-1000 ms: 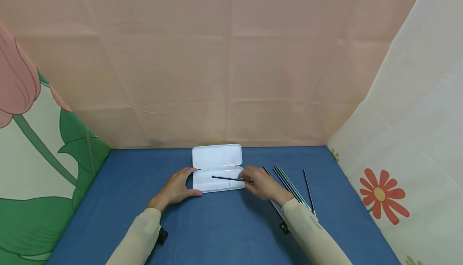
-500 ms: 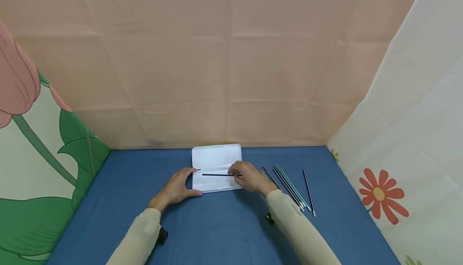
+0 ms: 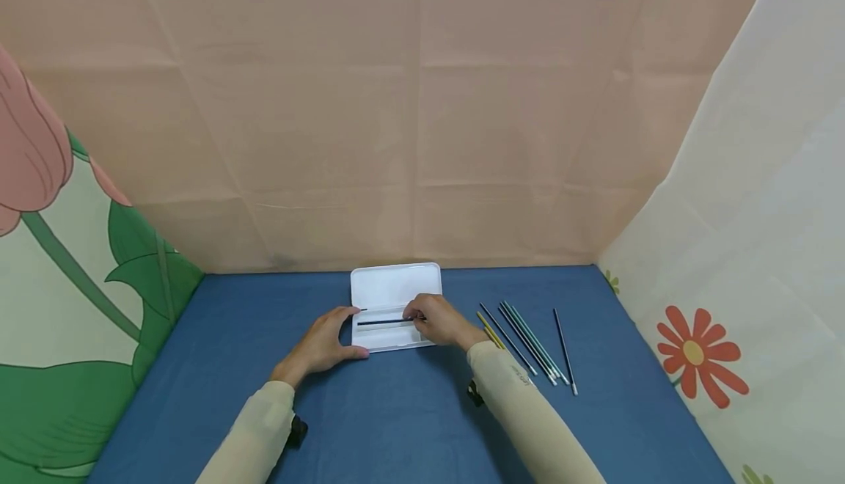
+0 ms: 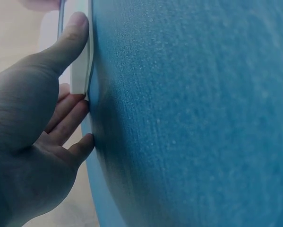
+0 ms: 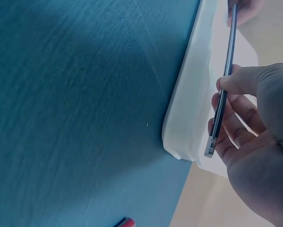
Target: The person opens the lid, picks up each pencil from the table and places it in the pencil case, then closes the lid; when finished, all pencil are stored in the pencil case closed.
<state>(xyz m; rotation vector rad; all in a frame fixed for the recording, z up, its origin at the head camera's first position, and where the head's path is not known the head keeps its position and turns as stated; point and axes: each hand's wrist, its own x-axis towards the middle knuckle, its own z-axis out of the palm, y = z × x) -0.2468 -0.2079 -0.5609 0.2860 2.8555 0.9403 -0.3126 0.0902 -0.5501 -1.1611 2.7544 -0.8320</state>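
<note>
A white pencil case (image 3: 396, 284) lies open near the back of the table, its lid flipped back. My left hand (image 3: 320, 341) holds its left end, thumb at the near corner and fingers at the far side (image 4: 68, 66). Over the case's tray, my right hand (image 3: 444, 321) pinches a dark pencil (image 3: 383, 322) between thumb and fingers. In the right wrist view that pencil (image 5: 226, 78) has a metal-banded end pointing back toward the wrist. It lies lengthwise along the case; whether it touches the tray floor cannot be told.
Right of the case lie several dark and green pencils (image 3: 528, 341). Yellow pencils (image 3: 490, 330) are partly under the right forearm, and one dark pencil (image 3: 565, 352) lies apart farther right. A blue cloth (image 3: 396, 418) covers the table; a beige backdrop (image 3: 409, 139) rises behind.
My right hand has moved left with the dark pencil, bringing it over the tray and parallel to the case. The yellow pencils have come into sight. My left hand has stayed in place.
</note>
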